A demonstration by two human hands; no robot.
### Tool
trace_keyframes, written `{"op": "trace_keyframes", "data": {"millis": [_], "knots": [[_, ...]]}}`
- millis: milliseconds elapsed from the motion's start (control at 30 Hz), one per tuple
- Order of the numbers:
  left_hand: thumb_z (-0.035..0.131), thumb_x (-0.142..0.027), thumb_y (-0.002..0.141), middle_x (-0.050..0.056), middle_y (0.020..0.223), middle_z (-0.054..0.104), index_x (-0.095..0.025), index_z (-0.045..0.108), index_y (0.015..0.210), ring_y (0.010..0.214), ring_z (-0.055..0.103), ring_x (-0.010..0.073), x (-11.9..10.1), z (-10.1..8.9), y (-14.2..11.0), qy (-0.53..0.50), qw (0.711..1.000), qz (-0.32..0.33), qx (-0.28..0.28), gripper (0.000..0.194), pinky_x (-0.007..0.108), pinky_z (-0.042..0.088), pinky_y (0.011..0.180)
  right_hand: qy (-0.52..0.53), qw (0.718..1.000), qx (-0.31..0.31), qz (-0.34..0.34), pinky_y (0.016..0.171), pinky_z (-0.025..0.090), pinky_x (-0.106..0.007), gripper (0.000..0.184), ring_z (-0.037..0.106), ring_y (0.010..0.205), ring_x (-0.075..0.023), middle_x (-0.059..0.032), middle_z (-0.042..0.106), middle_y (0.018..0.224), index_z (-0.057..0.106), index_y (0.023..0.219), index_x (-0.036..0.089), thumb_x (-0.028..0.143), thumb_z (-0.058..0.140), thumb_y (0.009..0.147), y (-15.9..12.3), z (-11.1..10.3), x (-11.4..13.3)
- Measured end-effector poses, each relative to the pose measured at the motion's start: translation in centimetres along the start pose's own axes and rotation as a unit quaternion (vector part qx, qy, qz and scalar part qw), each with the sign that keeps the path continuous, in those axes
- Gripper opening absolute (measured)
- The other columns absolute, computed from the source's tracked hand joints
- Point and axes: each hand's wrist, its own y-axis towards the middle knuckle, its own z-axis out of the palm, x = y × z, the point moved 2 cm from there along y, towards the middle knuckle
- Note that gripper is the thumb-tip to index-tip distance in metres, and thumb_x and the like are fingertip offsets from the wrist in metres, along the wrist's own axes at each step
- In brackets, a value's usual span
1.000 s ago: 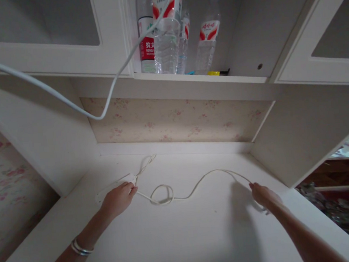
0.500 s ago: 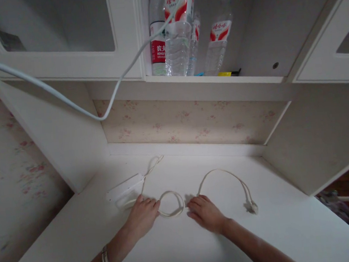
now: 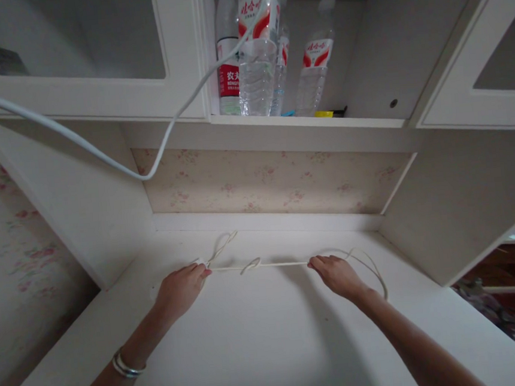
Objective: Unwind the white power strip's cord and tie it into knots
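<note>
Two pinching hands, left hand [image 3: 183, 289] and right hand [image 3: 337, 275]; white cord [image 3: 286, 264] taut between.

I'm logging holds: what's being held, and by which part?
A pale cord, left grip and right grip on either side of its small loop.

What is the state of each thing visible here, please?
Left hand, closed on the thin cream cord.
Right hand, closed on it too.
Cord, taut between the hands, one small loop; slack beyond the right hand.
Clear plastic bottles with red-and-white labels, standing on the white shelf; fill unclear.
Thick pale cable, hanging in a bend.
Silver bracelets, worn on left wrist.
</note>
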Motion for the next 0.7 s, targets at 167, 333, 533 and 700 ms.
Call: {"op": "trace_keyframes", "data": {"millis": [167, 333, 533, 700], "knots": [[0.055, -0.041, 0.084, 0.000, 0.067, 0.059, -0.021, 0.058, 0.068, 0.067, 0.053, 0.0173, 1.0, 0.0, 0.2, -0.317, 0.926, -0.188, -0.081, 0.025, 0.026, 0.034, 0.064, -0.010, 0.990, -0.015, 0.138, 0.067, 0.036, -0.029, 0.033, 0.063, 0.075, -0.0210, -0.0062, 0.069, 0.082, 0.062, 0.087, 0.020, 0.039, 0.037, 0.099, -0.7, 0.7, -4.2], [0.048, -0.055, 0.083, -0.005, 0.056, 0.041, -0.019, 0.052, 0.070, 0.046, 0.037, 0.0110, 0.5, 0.7, -0.8, -0.467, 0.835, -0.263, -0.127, 0.039, 0.024, 0.025, 0.047, 0.014, 0.969, -0.030, 0.246, 0.069, 0.038, -0.031, 0.042, 0.063, 0.081, -0.0250, -0.0108, 0.069, 0.085, 0.062, 0.083, 0.019, 0.040, 0.029, 0.099, -2.3, 1.0, -7.4], [0.057, -0.061, 0.074, -0.006, 0.068, 0.040, -0.016, 0.055, 0.094, 0.043, 0.030, 0.0037, -5.0, 2.1, -0.5, -0.654, 0.703, -0.261, -0.101, 0.050, 0.019, 0.021, 0.040, 0.296, 0.886, -0.084, 0.348, 0.064, 0.036, -0.032, 0.028, 0.060, 0.070, -0.0247, -0.0106, 0.067, 0.080, 0.062, 0.097, 0.019, 0.034, 0.041, 0.088, -1.1, -0.7, -3.1], [0.066, -0.052, 0.074, -0.004, 0.078, 0.046, -0.018, 0.055, 0.111, 0.051, 0.041, 0.0047, -10.4, 2.9, 0.0, -0.755, 0.608, -0.242, -0.048, 0.051, 0.019, 0.031, 0.046, 0.439, 0.812, -0.139, 0.359, 0.050, 0.033, -0.026, 0.045, 0.047, 0.052, -0.0153, -0.0009, 0.053, 0.061, 0.053, 0.072, 0.020, 0.054, 0.031, 0.092, 2.6, -2.4, 1.7]]}}
